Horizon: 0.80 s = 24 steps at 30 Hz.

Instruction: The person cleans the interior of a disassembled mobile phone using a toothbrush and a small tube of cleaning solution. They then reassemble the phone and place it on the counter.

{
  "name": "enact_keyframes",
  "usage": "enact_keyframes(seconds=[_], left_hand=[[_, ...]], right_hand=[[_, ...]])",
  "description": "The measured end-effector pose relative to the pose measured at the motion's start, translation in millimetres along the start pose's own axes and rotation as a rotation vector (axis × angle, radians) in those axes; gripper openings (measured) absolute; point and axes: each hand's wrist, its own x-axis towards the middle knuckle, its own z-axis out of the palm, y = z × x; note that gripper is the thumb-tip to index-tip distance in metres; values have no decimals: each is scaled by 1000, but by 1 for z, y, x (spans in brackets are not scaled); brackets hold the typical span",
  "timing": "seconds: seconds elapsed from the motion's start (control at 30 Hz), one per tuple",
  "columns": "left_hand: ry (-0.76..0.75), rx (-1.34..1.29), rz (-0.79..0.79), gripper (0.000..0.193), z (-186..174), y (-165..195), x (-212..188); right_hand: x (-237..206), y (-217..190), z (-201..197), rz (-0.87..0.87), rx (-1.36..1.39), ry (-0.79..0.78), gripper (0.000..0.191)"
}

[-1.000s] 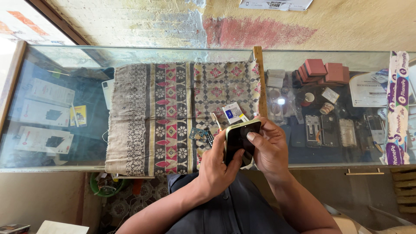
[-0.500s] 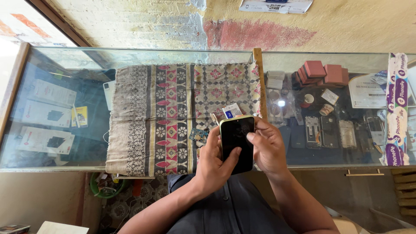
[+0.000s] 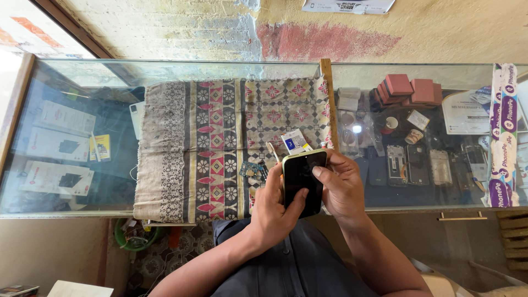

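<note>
Both the left hand (image 3: pixel 272 212) and right hand (image 3: pixel 342 187) are gripping a black smartphone (image 3: pixel 302 181) above the patterned cloth (image 3: pixel 220 137). The glass display case (image 3: pixel 77 110) is holding phone parts, red boxes (image 3: pixel 410 88) and cartons; smaller items are blurring together.

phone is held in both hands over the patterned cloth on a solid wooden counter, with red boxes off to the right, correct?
Not quite: the counter is a glass display case with a wood frame, not solid wood, as the head view shows. The rest holds: the left hand and right hand hold the phone over the patterned cloth, red boxes to the right.
</note>
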Motion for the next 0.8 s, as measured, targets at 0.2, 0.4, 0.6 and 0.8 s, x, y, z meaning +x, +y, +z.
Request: enact_keyframes(seconds=[0.2, 0.4, 0.6, 0.8], left_hand=[[-6, 40, 46, 52, 1, -2, -1], [-13, 46, 60, 51, 1, -4, -1], [-19, -103, 52, 50, -2, -3, 3], [-32, -118, -11, 51, -3, -2, 5]], right_hand=[[0, 1, -3, -15, 8, 20, 15], [3, 3, -3, -45, -19, 0, 11], [6, -2, -1, 86, -7, -16, 18], [10, -1, -5, 31, 12, -56, 18]])
